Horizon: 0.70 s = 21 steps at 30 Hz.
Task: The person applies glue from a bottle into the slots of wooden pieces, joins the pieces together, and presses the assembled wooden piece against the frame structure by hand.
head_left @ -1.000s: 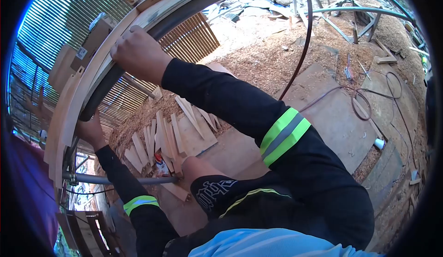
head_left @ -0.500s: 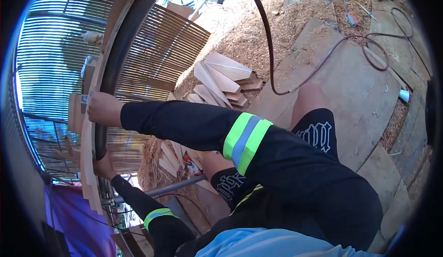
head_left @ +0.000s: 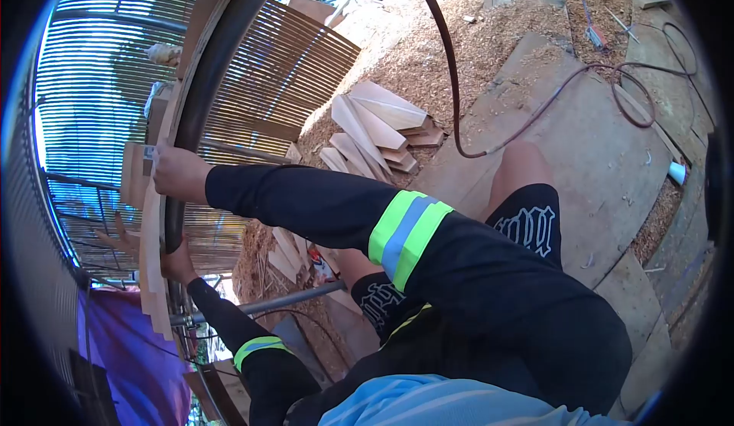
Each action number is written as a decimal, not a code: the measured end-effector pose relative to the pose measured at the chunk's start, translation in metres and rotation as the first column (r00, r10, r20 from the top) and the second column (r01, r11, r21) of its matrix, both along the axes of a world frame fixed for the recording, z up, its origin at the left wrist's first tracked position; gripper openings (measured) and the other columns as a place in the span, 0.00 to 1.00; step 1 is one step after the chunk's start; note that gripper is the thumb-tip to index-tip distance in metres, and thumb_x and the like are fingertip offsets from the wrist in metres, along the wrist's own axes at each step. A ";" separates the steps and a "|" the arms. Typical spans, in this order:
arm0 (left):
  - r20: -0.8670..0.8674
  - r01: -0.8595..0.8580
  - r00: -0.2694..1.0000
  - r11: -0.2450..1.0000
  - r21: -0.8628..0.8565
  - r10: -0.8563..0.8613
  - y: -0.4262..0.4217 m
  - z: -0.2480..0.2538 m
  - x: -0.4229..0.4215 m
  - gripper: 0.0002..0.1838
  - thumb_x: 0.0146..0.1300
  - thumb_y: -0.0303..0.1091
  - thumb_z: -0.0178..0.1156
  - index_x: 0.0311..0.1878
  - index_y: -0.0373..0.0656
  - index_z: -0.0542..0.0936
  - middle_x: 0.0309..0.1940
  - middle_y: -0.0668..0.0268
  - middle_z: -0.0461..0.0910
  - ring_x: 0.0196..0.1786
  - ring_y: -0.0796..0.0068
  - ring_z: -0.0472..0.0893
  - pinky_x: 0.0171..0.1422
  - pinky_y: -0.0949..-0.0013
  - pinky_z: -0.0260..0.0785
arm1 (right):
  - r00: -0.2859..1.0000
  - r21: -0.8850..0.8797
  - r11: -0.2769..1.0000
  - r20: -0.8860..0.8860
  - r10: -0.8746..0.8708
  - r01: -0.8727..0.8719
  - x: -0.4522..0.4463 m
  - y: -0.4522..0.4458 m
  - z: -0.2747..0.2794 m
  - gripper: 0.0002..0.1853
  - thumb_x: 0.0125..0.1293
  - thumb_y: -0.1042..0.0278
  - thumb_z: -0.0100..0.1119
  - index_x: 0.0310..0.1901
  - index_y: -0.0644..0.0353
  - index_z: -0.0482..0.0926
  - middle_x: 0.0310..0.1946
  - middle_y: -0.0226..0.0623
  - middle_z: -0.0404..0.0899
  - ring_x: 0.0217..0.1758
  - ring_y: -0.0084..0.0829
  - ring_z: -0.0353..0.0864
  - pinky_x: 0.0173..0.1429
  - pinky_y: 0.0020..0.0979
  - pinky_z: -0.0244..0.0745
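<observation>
A curved dark pipe (head_left: pixel 208 93) runs down the left side, with pale wooden strips (head_left: pixel 151 273) set along its outer edge. My right hand (head_left: pixel 182 174) is closed at the edge of the strips, across the pipe. A small grey metal-looking piece (head_left: pixel 149 153) shows at its fingertips; I cannot make out what it is. Lower down, my left hand (head_left: pixel 178 263) is wrapped against the pipe and the wooden strips, its fingertips hidden behind the wood. Both arms wear black sleeves with bright reflective bands.
Cut wooden pieces (head_left: pixel 378 131) lie piled on sawdust (head_left: pixel 405 51). A reddish hose (head_left: pixel 451 66) hangs down and loops across floor boards (head_left: pixel 566 158). A grey metal tube (head_left: pixel 287 300) crosses near my legs. A white cup (head_left: pixel 677 173) lies at right; slatted screens (head_left: pixel 260 82) stand behind the pipe.
The whole view has shifted slightly, so the surroundings sit a little further right. Both hands stay at about the same places on the pipe and wooden strips.
</observation>
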<state>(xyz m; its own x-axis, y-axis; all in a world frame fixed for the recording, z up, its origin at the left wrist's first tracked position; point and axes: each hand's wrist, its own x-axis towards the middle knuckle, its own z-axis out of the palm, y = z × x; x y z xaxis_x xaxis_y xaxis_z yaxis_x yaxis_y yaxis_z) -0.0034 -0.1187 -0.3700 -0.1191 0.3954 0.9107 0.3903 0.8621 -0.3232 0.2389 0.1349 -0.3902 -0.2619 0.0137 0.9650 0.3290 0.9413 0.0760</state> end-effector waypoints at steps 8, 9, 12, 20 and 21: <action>0.296 0.242 0.922 0.968 0.064 -0.250 0.001 -0.007 -0.001 0.36 0.43 0.58 0.82 0.51 0.42 0.88 0.47 0.55 0.90 0.51 0.54 0.89 0.57 0.55 0.80 | 0.978 0.008 0.978 -0.005 0.209 -0.209 -0.001 0.016 -0.006 0.04 0.62 0.65 0.63 0.32 0.45 0.86 0.26 0.27 0.84 0.36 0.31 0.86 0.50 0.37 0.72; 0.253 0.157 0.952 0.985 0.075 -0.171 -0.004 -0.012 -0.015 0.39 0.41 0.59 0.82 0.54 0.43 0.87 0.47 0.56 0.90 0.52 0.55 0.88 0.57 0.54 0.80 | 0.944 0.069 0.949 -0.106 0.312 -0.306 -0.002 0.021 -0.007 0.02 0.61 0.68 0.63 0.33 0.50 0.85 0.26 0.31 0.83 0.38 0.36 0.87 0.50 0.42 0.74; 0.284 0.191 0.936 0.978 0.080 -0.206 0.005 -0.006 0.031 0.51 0.38 0.64 0.82 0.65 0.45 0.80 0.58 0.50 0.84 0.64 0.49 0.81 0.69 0.53 0.74 | 0.982 -0.074 0.989 0.126 0.140 -0.131 0.012 0.011 0.006 0.11 0.57 0.75 0.62 0.43 0.54 0.83 0.36 0.42 0.83 0.45 0.46 0.83 0.61 0.45 0.73; 0.163 0.309 0.937 0.950 0.029 -0.310 0.005 -0.012 0.015 0.46 0.41 0.61 0.83 0.63 0.49 0.81 0.54 0.56 0.86 0.57 0.51 0.85 0.60 0.52 0.80 | 0.982 0.084 0.984 0.115 0.148 -0.158 0.014 0.032 0.007 0.16 0.54 0.70 0.69 0.47 0.51 0.81 0.40 0.38 0.87 0.47 0.44 0.88 0.53 0.46 0.82; 0.157 0.326 0.932 0.945 0.034 -0.328 0.004 -0.015 0.008 0.46 0.41 0.60 0.83 0.63 0.49 0.81 0.53 0.56 0.86 0.56 0.52 0.86 0.58 0.53 0.81 | 0.987 0.113 0.985 0.107 0.116 -0.128 0.009 0.039 0.004 0.17 0.55 0.68 0.70 0.48 0.50 0.82 0.41 0.38 0.88 0.47 0.44 0.89 0.51 0.45 0.83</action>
